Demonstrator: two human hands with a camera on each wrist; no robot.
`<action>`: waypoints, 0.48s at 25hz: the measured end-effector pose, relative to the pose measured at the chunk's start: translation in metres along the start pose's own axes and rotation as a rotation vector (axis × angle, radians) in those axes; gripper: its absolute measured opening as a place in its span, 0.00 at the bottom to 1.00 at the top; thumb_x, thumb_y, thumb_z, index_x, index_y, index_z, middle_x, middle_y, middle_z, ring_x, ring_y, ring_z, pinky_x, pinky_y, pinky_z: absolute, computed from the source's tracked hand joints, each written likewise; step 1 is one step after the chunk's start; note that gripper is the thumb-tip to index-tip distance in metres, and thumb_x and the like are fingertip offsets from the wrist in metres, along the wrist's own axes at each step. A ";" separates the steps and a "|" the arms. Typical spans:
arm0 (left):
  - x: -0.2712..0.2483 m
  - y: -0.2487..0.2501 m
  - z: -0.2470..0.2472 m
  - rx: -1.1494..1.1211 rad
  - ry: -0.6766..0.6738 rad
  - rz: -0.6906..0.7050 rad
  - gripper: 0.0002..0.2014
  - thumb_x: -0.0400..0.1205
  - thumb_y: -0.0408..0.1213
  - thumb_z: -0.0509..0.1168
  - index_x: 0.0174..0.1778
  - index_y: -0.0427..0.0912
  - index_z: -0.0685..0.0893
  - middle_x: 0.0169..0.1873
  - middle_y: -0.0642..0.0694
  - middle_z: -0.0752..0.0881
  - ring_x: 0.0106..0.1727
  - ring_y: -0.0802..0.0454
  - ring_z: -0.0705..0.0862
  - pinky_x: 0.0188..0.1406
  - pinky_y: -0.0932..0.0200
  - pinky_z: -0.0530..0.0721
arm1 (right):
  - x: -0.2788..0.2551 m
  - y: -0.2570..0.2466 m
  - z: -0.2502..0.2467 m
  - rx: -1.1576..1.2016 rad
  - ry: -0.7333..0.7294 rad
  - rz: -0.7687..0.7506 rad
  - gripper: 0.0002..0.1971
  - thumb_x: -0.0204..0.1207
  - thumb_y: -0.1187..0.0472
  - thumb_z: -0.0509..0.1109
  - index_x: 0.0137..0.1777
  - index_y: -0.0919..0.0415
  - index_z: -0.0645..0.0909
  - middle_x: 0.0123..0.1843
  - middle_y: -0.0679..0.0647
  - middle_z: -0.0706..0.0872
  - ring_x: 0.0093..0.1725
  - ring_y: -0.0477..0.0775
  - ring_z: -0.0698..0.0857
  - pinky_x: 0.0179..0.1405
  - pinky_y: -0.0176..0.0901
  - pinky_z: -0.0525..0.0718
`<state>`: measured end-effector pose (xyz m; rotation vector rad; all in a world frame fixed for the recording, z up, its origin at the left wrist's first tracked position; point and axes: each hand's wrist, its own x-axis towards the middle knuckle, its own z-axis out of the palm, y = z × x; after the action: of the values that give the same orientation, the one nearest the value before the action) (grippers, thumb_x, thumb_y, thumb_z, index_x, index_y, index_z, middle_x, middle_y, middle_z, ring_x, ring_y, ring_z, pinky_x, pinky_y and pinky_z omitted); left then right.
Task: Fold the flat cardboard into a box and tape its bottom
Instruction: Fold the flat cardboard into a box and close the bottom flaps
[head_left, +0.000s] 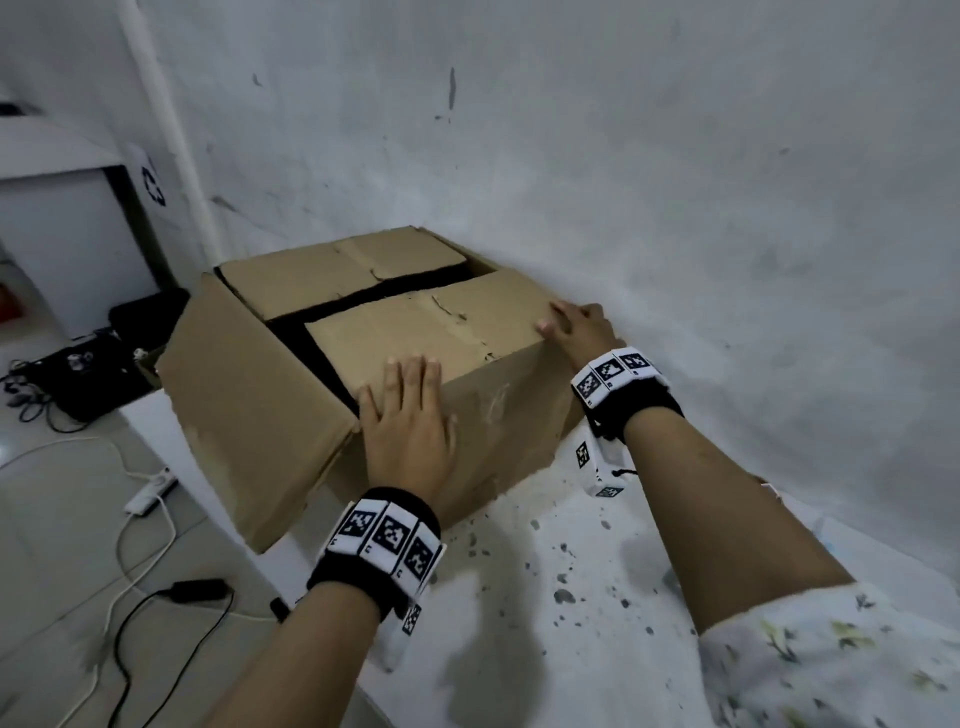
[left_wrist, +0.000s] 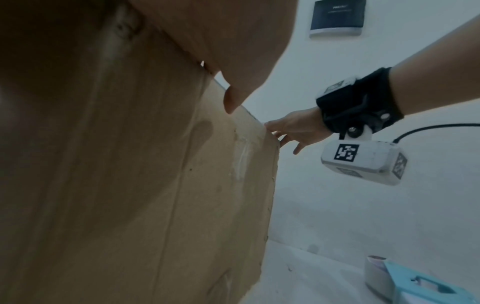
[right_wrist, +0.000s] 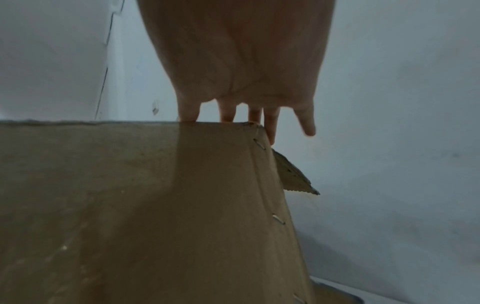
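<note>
A brown cardboard box (head_left: 498, 415) stands on the white table (head_left: 571, 571) against the wall, its upper flaps folded in with a dark gap between them. One large flap (head_left: 244, 415) hangs out on the left side. My left hand (head_left: 405, 410) lies flat with straight fingers on the near top edge of the box (left_wrist: 130, 185). My right hand (head_left: 576, 325) rests with spread fingers on the box's right top corner (right_wrist: 233, 127). A tape dispenser (left_wrist: 405, 281), light blue with a grey roll, lies on the table by the box in the left wrist view.
A white wall (head_left: 675, 182) runs right behind the box. On the floor at the left are a white power strip (head_left: 150, 493), black cables (head_left: 156, 613) and dark equipment (head_left: 104, 364). The table surface near me is speckled with dark spots.
</note>
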<state>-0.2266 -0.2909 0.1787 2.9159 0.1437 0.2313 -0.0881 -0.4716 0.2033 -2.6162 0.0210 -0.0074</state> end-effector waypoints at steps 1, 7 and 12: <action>0.007 0.004 0.001 -0.005 0.014 0.001 0.30 0.85 0.47 0.48 0.83 0.44 0.49 0.84 0.46 0.50 0.85 0.44 0.47 0.82 0.41 0.45 | -0.004 0.003 0.001 0.000 0.024 0.015 0.28 0.78 0.41 0.60 0.77 0.46 0.66 0.78 0.58 0.64 0.77 0.63 0.65 0.77 0.62 0.60; 0.057 0.064 0.010 0.095 -0.058 0.280 0.29 0.85 0.51 0.44 0.83 0.49 0.47 0.84 0.47 0.50 0.85 0.45 0.48 0.81 0.40 0.46 | -0.035 0.032 0.003 0.100 0.199 0.032 0.27 0.75 0.41 0.65 0.73 0.48 0.72 0.71 0.58 0.68 0.72 0.60 0.70 0.72 0.59 0.67; 0.064 0.068 0.020 0.073 -0.076 0.234 0.26 0.88 0.47 0.37 0.83 0.48 0.43 0.84 0.47 0.45 0.85 0.46 0.44 0.83 0.46 0.44 | -0.001 0.051 0.004 0.840 0.178 0.362 0.33 0.68 0.45 0.75 0.69 0.65 0.74 0.63 0.54 0.78 0.59 0.57 0.80 0.64 0.49 0.77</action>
<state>-0.1547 -0.3541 0.1840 3.0066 -0.2064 0.1537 -0.0893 -0.5133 0.1746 -1.7365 0.4517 -0.0989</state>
